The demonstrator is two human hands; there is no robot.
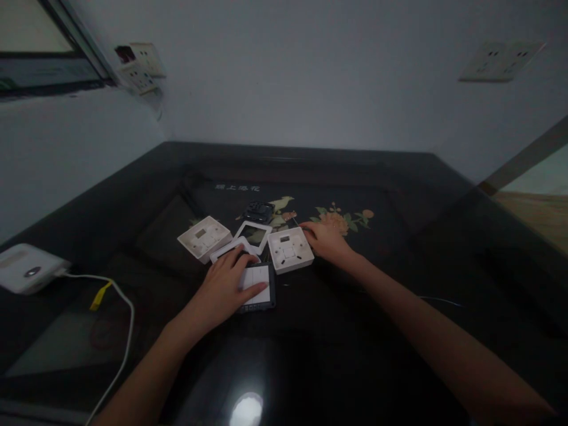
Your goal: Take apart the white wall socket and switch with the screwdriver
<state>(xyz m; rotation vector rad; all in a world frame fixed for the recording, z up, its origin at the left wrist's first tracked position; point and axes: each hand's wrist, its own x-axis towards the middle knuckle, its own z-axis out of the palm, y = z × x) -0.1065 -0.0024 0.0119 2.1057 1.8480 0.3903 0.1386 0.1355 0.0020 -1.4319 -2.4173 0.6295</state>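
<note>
My left hand [228,283] lies with spread fingers across a dark square module [272,290] bearing a white label, thumb on the label. Its fingertips also cover part of a white frame [216,255]. My right hand [327,241] is closed beside the upper right corner of a shallow white square box [288,260]. From its fingers a thin rod-like tool [294,221] sticks out; its handle is hidden. A second white box [204,238] sits at the left, touching the pile. Between the boxes lies an open white frame [268,232], with a black module [258,210] behind it.
A glossy black table [346,355] with printed flowers holds everything. At the far left a white device [27,269] trails a white cable [131,325] with a yellow tag [100,296]. Wall sockets [501,60] are at the back right, others [141,65] at the left.
</note>
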